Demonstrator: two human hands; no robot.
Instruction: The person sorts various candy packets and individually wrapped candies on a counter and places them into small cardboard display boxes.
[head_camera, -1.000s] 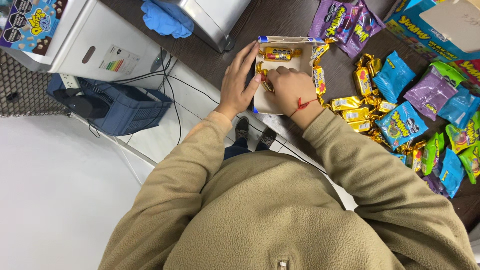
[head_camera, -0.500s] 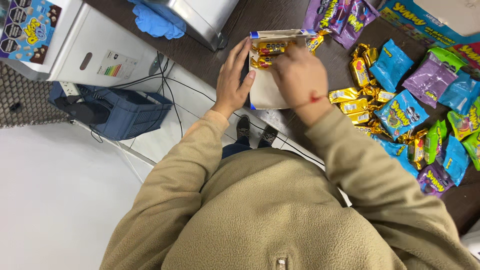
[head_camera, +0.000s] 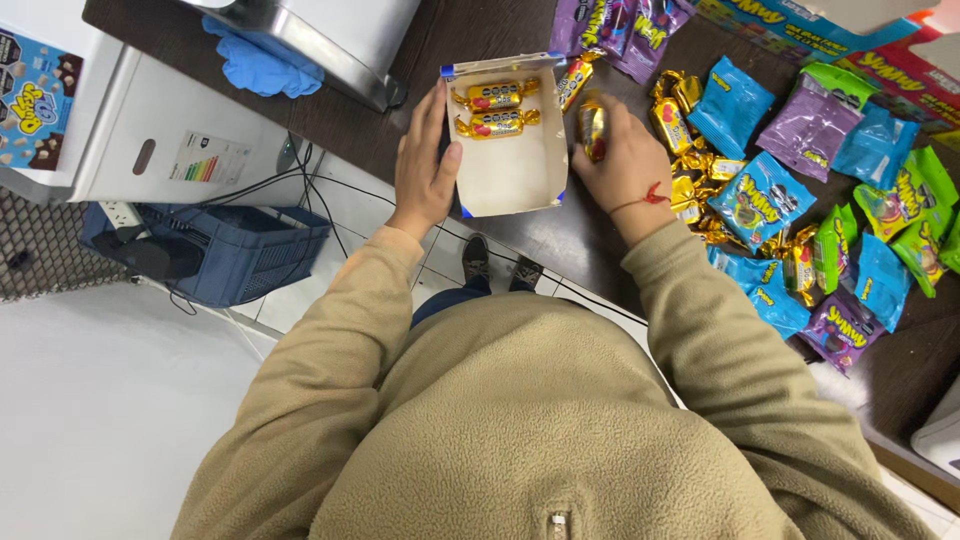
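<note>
The left hand (head_camera: 425, 165) lies flat against the left wall of the box (head_camera: 515, 185), fingers stretched out along it and the thumb tip over the rim, steadying it rather than gripping. Half a second ago the right hand (head_camera: 625, 165) was over the box's top end; now it has moved off to the right and rests on the table (head_camera: 500, 30) just beside the box's right wall. Its fingers are curled around a gold candy (head_camera: 592, 128), which shows between the fingertips and the box.

Two gold candies (head_camera: 495, 110) now lie side by side in the far end of the box, past the left fingertips; a second ago there was only one there.

More gold candies (head_camera: 690, 185) are heaped just right of the right hand, with blue, purple and green packets (head_camera: 765, 195) beyond them.
</note>
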